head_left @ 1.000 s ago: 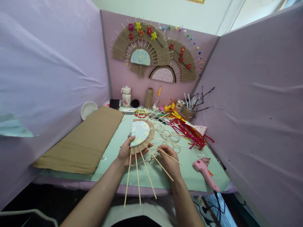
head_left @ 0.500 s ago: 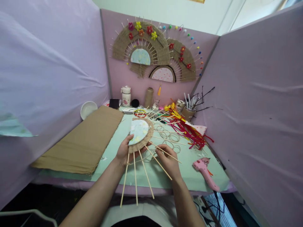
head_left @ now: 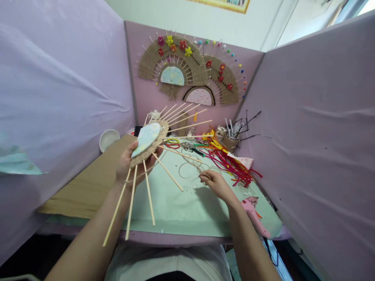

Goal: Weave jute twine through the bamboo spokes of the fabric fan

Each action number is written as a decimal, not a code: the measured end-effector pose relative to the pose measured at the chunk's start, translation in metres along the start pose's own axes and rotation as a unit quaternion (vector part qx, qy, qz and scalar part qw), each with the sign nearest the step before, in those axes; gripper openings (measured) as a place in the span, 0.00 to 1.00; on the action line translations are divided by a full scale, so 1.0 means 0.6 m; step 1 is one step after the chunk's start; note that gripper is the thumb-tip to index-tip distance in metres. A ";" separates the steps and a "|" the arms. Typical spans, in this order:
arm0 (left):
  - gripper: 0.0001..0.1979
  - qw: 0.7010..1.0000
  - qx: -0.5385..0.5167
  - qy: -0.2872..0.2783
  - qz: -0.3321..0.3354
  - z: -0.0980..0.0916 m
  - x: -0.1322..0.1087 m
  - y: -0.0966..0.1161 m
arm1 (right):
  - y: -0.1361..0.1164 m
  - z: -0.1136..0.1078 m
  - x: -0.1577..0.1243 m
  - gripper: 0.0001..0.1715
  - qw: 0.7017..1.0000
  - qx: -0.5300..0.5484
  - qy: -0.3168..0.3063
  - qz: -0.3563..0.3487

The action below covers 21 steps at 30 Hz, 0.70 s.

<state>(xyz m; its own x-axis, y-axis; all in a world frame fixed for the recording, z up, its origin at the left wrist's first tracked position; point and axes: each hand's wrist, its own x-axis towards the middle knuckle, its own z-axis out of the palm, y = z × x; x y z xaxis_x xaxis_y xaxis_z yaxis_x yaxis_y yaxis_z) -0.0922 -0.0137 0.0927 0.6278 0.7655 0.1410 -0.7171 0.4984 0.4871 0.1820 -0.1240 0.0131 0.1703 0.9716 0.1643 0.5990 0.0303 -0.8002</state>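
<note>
My left hand (head_left: 124,166) is closed round a half-round fan frame (head_left: 149,137), thumb on its pale blue floral face and fingers beneath. Twine is woven round the frame's curved rim, and thin wooden sticks (head_left: 148,193) fan out from it on all sides. A strand of twine trails across the lower sticks near my left wrist. Apart from the frame, on the right, my right hand (head_left: 217,184) is low over the table with its fingers pinched on thin twine (head_left: 187,170), which lies in loose loops there.
A brown cardboard sheet (head_left: 84,183) covers the table's left. Red and yellow pipe cleaners (head_left: 234,164) lie at the right, with a pink glue gun (head_left: 254,216) nearer. A pot of twigs (head_left: 231,143) and a white bowl (head_left: 109,139) stand farther back. Decorated fans (head_left: 175,58) hang on the back panel.
My left hand has lifted the fan frame up and to the left, tilting it. My right hand has moved away from the sticks, to the right, beside the twine loops.
</note>
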 end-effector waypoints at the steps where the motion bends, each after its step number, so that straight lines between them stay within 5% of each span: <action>1: 0.25 1.000 -0.008 -0.009 0.011 0.002 -0.001 0.006 | 0.005 -0.011 0.003 0.11 1.000 0.013 -0.004 0.019; 7: 0.26 0.997 -0.045 0.016 0.067 0.012 -0.016 0.032 | 0.038 -0.099 0.022 0.18 0.994 0.053 0.022 0.095; 13: 0.26 0.996 -0.036 0.040 0.071 -0.001 -0.027 0.051 | 0.050 -0.164 0.031 0.25 0.973 0.208 -0.014 0.103; 17: 0.25 0.996 -0.030 0.042 0.073 -0.018 -0.029 0.060 | 0.027 -0.144 0.038 0.25 0.970 0.225 0.014 0.089; 21: 0.25 0.996 -0.028 0.024 0.076 -0.025 -0.031 0.073 | -0.040 -0.081 0.029 0.16 0.990 0.133 -0.017 0.047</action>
<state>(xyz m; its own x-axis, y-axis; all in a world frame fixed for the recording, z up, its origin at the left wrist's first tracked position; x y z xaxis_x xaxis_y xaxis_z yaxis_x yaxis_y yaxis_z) -0.1395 0.0000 0.0985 0.4965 0.8519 0.1665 -0.8192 0.3965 0.4143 0.2087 -0.1192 0.0631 0.1864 0.9802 0.0670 0.3543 -0.0035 -0.9351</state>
